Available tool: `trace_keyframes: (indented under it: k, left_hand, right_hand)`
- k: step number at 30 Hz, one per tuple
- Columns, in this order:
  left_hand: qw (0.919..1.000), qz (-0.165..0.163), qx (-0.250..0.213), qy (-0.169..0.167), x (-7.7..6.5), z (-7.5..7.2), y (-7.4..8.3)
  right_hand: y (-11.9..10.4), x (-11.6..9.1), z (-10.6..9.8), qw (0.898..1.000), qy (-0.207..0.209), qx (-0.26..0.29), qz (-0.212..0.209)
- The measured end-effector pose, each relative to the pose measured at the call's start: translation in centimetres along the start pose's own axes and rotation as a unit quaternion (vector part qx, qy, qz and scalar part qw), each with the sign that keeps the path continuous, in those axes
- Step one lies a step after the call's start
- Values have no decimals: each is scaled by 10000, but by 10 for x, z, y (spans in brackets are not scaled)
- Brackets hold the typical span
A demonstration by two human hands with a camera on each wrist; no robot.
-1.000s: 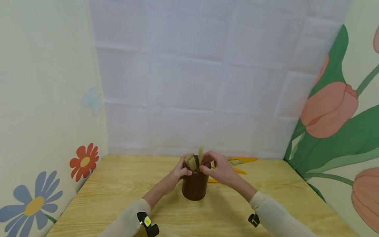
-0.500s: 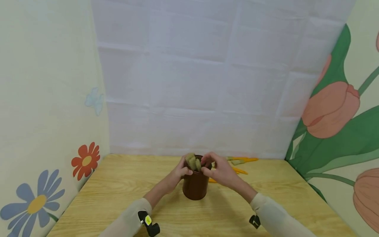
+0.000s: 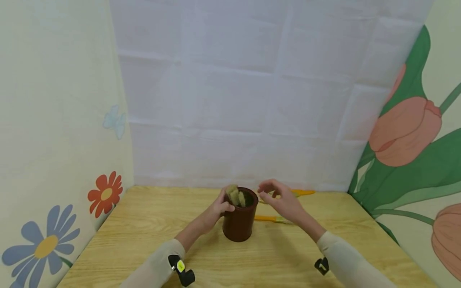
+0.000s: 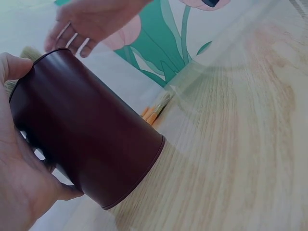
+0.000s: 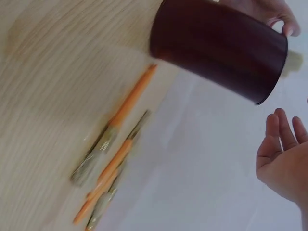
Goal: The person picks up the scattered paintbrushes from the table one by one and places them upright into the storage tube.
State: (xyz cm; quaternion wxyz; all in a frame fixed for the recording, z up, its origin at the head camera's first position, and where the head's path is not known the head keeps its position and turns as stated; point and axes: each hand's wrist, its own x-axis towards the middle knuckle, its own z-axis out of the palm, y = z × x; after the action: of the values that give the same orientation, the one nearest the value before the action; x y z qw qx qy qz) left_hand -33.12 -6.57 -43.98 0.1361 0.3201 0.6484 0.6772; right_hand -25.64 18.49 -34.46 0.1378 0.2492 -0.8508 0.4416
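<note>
One left hand curls round one cup on the table; at least two bristle heads poke out (overlapping, exact count unclear). Right of the cup, one brush lies crosswise, handle cupward, nearer the right hand, fingers loosely bent, holding nothing. Seemingly two more brushes farther back.

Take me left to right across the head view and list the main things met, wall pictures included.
Blue flower, red flower, left hand, brown container, right hand, large pink tulips.
</note>
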Motion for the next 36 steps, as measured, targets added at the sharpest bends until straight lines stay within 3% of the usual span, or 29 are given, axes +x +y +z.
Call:
trace_keyframes:
  k: [3, 8, 14, 17, 24, 29, 33, 36]
  left_hand:
    - [10000, -47, -24, 17, -1, 0, -1]
    - [9999, -85, -76, 79, -1, 3, -2]
    - [10000, -46, -68, 16, 2, 8, -3]
    - [10000, -24, -59, -29, 3, 10, -2]
    - [9999, -70, -108, -55, 3, 10, -3]
    - [9999, -67, -109, -42, 4, 9, -4]
    - [9999, -31, -91, -45, 5, 9, -5]
    - [9999, 1, -95, -74, 4, 8, -6]
  right_hand:
    - [12, -2, -5, 9998, 205, 27, -42]
    - [62, -2, -7, 9979, 613, -192, -51]
    - [104, -11, -14, 9964, 674, -487, 179]
    - [120, -20, -17, 9960, 468, -656, 380]
    - [147, -41, -17, 9902, -462, -1099, 728]
    - [151, -52, -18, 9760, -946, -1710, 964]
    - [156, -56, -19, 9589, -1169, -2493, 687]
    - [160, -59, -19, 9521, -1235, -2751, 508]
